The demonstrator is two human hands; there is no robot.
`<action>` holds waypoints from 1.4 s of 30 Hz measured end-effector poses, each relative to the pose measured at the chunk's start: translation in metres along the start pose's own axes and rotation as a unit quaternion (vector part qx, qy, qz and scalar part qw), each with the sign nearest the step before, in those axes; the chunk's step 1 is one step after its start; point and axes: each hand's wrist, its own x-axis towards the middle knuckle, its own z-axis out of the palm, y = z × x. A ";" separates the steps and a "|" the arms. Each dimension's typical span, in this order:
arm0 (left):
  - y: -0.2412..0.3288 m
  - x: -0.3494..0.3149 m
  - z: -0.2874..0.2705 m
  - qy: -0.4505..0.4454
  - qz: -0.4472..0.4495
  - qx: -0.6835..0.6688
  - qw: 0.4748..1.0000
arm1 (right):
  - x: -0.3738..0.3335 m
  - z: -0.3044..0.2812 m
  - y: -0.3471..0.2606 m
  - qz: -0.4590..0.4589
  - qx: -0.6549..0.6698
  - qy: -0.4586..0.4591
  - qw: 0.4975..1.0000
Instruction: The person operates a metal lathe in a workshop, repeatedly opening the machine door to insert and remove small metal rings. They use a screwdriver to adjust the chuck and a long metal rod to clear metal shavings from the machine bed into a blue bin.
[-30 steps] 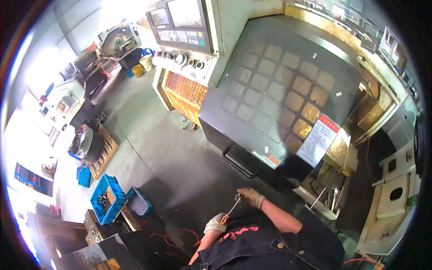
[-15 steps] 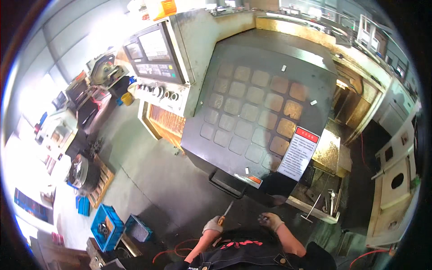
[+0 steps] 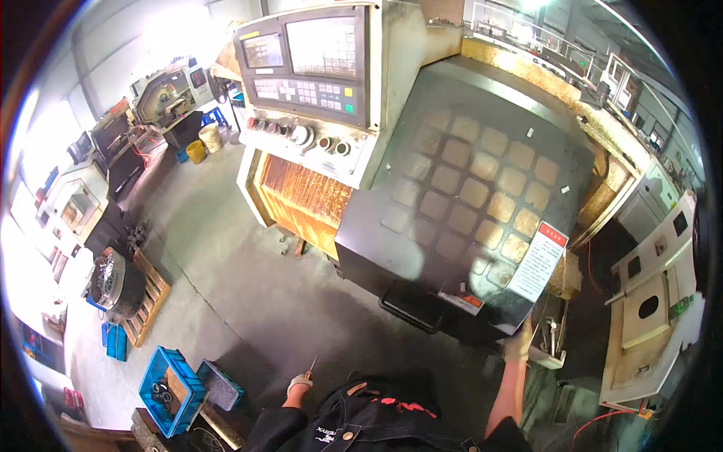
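Observation:
My left hand (image 3: pixel 299 385), in a pale glove, is closed around the orange handle of a slim tool like a screwdriver (image 3: pixel 310 368), its thin shaft pointing up and away. In front of me stands a machine's large dark door (image 3: pixel 361 248), marked with rows of rounded squares and carrying a black bar handle (image 3: pixel 409 312) low on its front. My right hand (image 3: pixel 517 346) reaches up to the door's lower right corner and appears to touch its edge. The fingers of that hand are mostly hidden there.
Left of the door is a control panel (image 3: pixel 305 89) with screens and knobs. Blue crates (image 3: pixel 172 392) and a pallet (image 3: pixel 151 297) bearing a dark drum (image 3: pixel 120 286) stand at left. A metal tray (image 3: pixel 546 358) with tools lies beyond my right hand. Another pale machine (image 3: pixel 648 339) stands far right.
My view has shifted left. My right hand has gone from in front of my body to the door's corner. My left hand has lowered with the tool. The door covers more of the opening beside it.

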 end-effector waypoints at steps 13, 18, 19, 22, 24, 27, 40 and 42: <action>-0.013 0.014 0.001 0.023 -0.037 -0.145 0.988 | 0.014 0.043 -0.001 0.118 0.147 0.174 0.967; -0.046 0.018 0.001 0.013 -0.054 -0.104 0.993 | 0.008 0.062 -0.042 0.189 0.307 0.202 0.911; -0.055 0.022 0.002 0.012 -0.067 -0.131 0.989 | 0.010 0.060 -0.029 0.177 0.314 0.194 0.912; -0.068 0.038 0.003 -0.017 -0.077 -0.143 0.987 | 0.009 0.047 -0.024 0.151 0.275 0.207 0.927; -0.070 0.044 0.004 -0.010 -0.085 -0.177 0.981 | 0.007 0.044 -0.022 0.135 0.280 0.203 0.929; -0.084 0.075 0.012 0.001 -0.079 -0.233 0.969 | 0.011 0.056 -0.036 0.154 0.300 0.208 0.918; 0.011 0.056 -0.024 -0.023 0.009 -0.123 0.992 | 0.003 0.053 -0.005 0.105 0.168 0.308 0.930; 0.024 0.060 -0.029 -0.020 0.020 -0.098 0.995 | 0.005 0.059 -0.010 0.101 0.241 0.300 0.917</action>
